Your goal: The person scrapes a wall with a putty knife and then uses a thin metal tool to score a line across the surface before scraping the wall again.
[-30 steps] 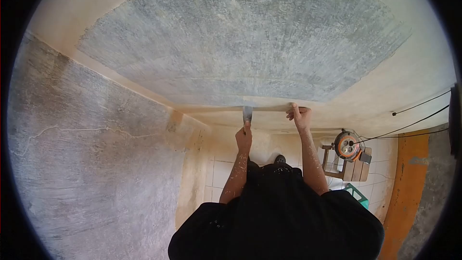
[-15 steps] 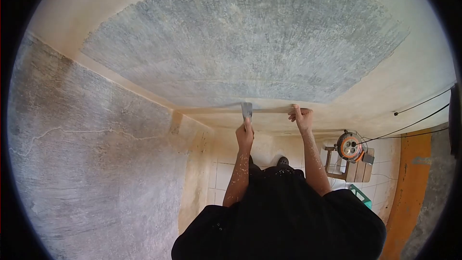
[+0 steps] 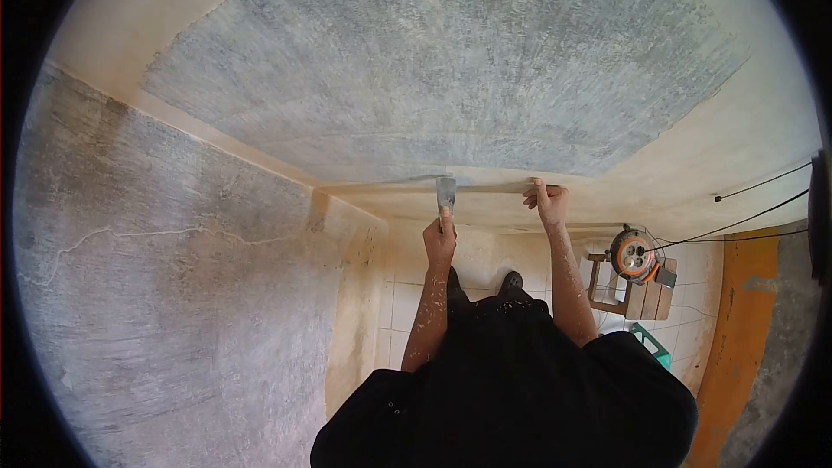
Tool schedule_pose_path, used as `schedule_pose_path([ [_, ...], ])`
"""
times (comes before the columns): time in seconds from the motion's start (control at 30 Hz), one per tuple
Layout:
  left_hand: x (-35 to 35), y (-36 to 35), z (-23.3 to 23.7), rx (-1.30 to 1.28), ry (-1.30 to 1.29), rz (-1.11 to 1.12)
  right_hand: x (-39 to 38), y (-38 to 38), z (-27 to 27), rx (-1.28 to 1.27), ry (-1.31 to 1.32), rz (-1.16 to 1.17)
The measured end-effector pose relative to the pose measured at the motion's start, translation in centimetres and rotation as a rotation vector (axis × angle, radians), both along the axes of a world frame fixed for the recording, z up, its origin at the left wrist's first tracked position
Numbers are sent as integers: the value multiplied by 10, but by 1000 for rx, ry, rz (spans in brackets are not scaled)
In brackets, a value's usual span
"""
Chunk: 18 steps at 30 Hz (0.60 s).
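Note:
My left hand (image 3: 440, 241) is closed round the handle of a scraper (image 3: 446, 193), whose flat grey blade points up against the wall. The blade's top edge lies near the lower border of a rough grey patch (image 3: 451, 61) on the cream wall. To the right, my right hand (image 3: 548, 202) is raised close to the wall, thumb up and fingers curled; whether it holds anything is too small to tell. White flakes dot both forearms.
A cable reel (image 3: 633, 253) sits on a wooden stool (image 3: 648, 299) at the right, with black cables running to the right edge. Below it is a green object (image 3: 652, 345). A grey side wall (image 3: 173, 277) stands at left. My shoes (image 3: 512, 281) are on the tiled floor.
The scraper and my left hand have shifted slightly in the view, the blade a little higher. My right hand sits slightly higher and further right. The camera view has also shifted a little.

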<state>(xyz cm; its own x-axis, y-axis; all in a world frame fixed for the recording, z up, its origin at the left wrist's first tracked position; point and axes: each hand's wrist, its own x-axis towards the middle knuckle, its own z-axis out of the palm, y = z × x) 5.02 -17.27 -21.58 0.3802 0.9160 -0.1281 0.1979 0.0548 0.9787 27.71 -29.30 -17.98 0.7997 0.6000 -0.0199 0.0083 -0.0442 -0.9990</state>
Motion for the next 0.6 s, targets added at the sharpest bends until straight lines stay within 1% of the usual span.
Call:
schedule_pose_path([
  [0.1,5,8,-13,-5,-10,-29,5,8,1,8,6,10],
  [0.17,14,4,21,-116,-32,-25,3,3,8,-48,-8,17],
  [0.2,10,-3,33,-183,-34,-13,-1,0,6,-32,3,8],
  [0.27,2,4,20,-133,-6,6,0,5,5,22,14,-18],
  [0.37,-4,9,-8,-47,10,1,1,6,4,-20,-2,-21],
  [0.4,0,13,-1,-13,11,-15,4,10,6,-22,-27,-14],
  [0.47,9,16,7,-45,17,-16,3,5,3,-54,-63,1],
  [0.5,7,11,13,-71,28,-10,0,0,0,-40,-35,-5],
  [0.6,-2,9,14,-30,36,36,1,4,-2,3,8,-26],
])
